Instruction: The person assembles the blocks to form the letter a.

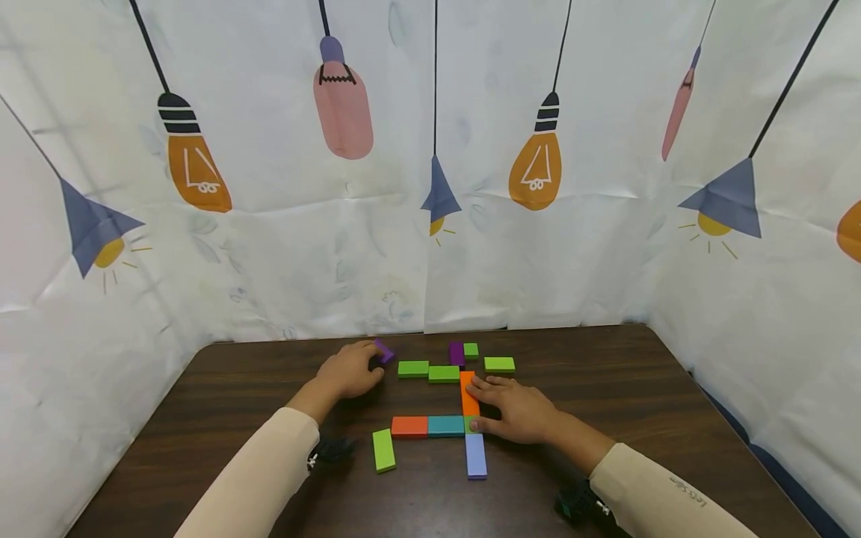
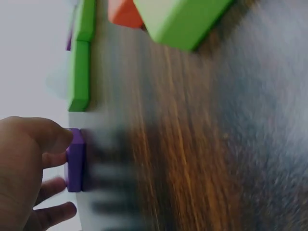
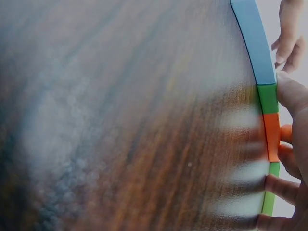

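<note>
At the table's far side my left hand (image 1: 350, 368) reaches a purple block (image 1: 385, 352). In the left wrist view the thumb lies at one end of that purple block (image 2: 75, 163), with fingers behind it. My right hand (image 1: 521, 411) has its fingers spread over the orange block (image 1: 468, 396), thumb by a small green block (image 1: 468, 424). The right wrist view shows the thumb beside that green block (image 3: 268, 98), which joins the orange block (image 3: 272, 137) and a periwinkle block (image 3: 252, 41).
A red-orange block (image 1: 409, 427) and a teal block (image 1: 446, 426) run left from the small green one. A green block (image 1: 384, 450) lies apart at front left. Beyond are several green blocks (image 1: 413, 369) and a dark purple one (image 1: 457, 353). Patterned cloth (image 1: 430, 284) hangs behind the table.
</note>
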`<state>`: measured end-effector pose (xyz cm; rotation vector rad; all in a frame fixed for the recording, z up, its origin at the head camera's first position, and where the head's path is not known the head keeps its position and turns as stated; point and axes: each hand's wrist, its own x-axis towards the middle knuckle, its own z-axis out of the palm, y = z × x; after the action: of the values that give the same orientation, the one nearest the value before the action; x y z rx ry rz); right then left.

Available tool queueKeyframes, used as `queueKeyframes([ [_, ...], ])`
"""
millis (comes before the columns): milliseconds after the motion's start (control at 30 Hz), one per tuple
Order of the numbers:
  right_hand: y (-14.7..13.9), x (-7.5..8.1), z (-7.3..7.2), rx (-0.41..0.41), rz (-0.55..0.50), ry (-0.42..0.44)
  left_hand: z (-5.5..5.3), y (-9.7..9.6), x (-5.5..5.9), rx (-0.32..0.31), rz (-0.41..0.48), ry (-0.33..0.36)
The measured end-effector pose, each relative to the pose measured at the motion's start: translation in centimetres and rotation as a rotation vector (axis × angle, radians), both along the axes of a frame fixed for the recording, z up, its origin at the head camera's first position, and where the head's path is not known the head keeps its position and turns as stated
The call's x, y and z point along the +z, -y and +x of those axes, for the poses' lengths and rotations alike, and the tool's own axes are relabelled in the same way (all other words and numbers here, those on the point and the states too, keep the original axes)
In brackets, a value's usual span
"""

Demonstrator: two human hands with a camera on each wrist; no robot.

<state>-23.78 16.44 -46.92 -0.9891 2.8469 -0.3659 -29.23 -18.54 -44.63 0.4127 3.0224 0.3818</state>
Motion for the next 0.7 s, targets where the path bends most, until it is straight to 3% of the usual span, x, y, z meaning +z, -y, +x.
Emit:
queueKeyframes([
  [200, -0.06, 0.03, 0.11, -0.009, 0.004, 0.007, 0.28, 0.22, -0.08, -0.007, 0.031, -0.024],
  [700, 0.02, -0.03, -0.04, -0.005, 0.009, 0.000, 0.98, 0.44, -0.89, -0.004, -0.059, -0.180],
])
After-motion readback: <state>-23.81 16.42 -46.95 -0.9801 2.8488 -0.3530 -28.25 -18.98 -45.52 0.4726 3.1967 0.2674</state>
